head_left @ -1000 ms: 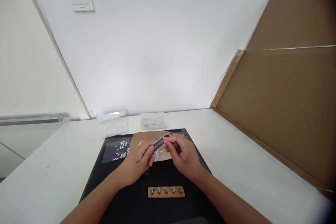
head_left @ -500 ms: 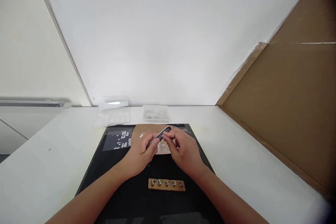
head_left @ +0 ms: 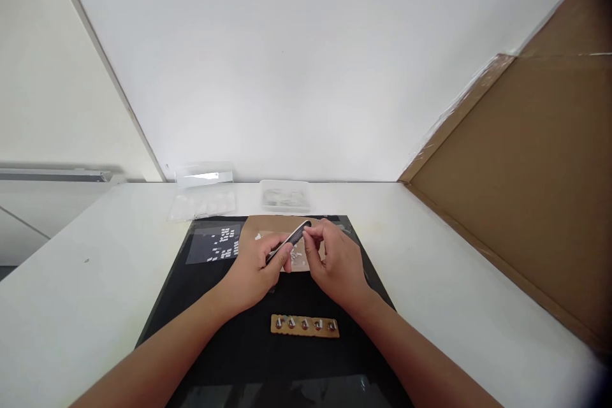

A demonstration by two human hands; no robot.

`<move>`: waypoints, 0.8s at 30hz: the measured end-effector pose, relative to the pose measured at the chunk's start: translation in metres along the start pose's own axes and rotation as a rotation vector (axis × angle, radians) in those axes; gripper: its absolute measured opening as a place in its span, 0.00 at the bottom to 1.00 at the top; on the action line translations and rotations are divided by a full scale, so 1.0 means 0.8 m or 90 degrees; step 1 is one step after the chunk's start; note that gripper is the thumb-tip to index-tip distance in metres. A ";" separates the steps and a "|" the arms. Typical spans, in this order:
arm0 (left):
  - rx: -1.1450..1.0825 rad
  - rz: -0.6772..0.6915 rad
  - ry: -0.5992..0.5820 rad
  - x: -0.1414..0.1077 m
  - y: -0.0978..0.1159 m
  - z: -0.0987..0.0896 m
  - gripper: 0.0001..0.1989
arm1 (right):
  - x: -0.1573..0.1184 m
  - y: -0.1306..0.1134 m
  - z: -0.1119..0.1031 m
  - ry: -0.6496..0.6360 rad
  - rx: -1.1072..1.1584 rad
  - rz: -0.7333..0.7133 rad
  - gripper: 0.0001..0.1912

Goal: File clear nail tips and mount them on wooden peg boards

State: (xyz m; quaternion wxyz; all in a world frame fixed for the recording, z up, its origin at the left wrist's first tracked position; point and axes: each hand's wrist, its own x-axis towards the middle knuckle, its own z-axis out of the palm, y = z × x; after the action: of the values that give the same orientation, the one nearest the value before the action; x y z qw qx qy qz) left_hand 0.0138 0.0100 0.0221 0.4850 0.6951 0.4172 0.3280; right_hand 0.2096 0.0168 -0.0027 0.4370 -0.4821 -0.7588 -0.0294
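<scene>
Our left hand [head_left: 252, 271]: bare | our right hand [head_left: 338, 262]: bare | our forearms [head_left: 174, 333]: uncovered, smooth, tapering to the wrists

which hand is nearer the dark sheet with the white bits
Left. The left hand is just right of the dark sheet; the right hand is farther off, on the left hand's other side.

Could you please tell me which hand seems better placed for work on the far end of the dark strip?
Probably the right hand: its fingertips are right by that end, while the left hand grips the dark strip lower down.
</scene>
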 end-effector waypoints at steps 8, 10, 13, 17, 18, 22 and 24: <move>0.037 0.024 0.009 0.001 -0.002 -0.005 0.20 | -0.003 -0.002 0.001 0.011 0.044 -0.004 0.05; 0.046 0.031 0.013 -0.001 0.000 -0.004 0.20 | -0.003 -0.002 -0.002 0.018 0.046 0.014 0.05; 0.059 0.038 0.026 -0.005 0.004 -0.001 0.21 | -0.001 -0.001 -0.006 0.040 0.049 0.059 0.06; 0.006 0.003 0.029 -0.005 -0.002 0.002 0.20 | 0.000 0.004 -0.009 0.045 0.138 0.078 0.07; -0.029 -0.018 0.024 -0.004 -0.005 0.002 0.21 | -0.001 0.005 -0.009 0.044 0.167 0.092 0.07; -0.143 -0.071 -0.009 -0.003 -0.011 -0.007 0.24 | -0.003 0.005 -0.009 0.022 0.224 0.166 0.09; -0.135 -0.064 -0.025 -0.004 -0.008 -0.013 0.23 | -0.004 0.005 -0.009 0.001 0.235 0.175 0.10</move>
State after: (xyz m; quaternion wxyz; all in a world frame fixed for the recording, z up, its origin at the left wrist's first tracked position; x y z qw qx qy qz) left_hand 0.0016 0.0127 0.0194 0.5794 0.6246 0.4049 0.3319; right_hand 0.2173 0.0132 -0.0020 0.5182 -0.4926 -0.6783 0.1697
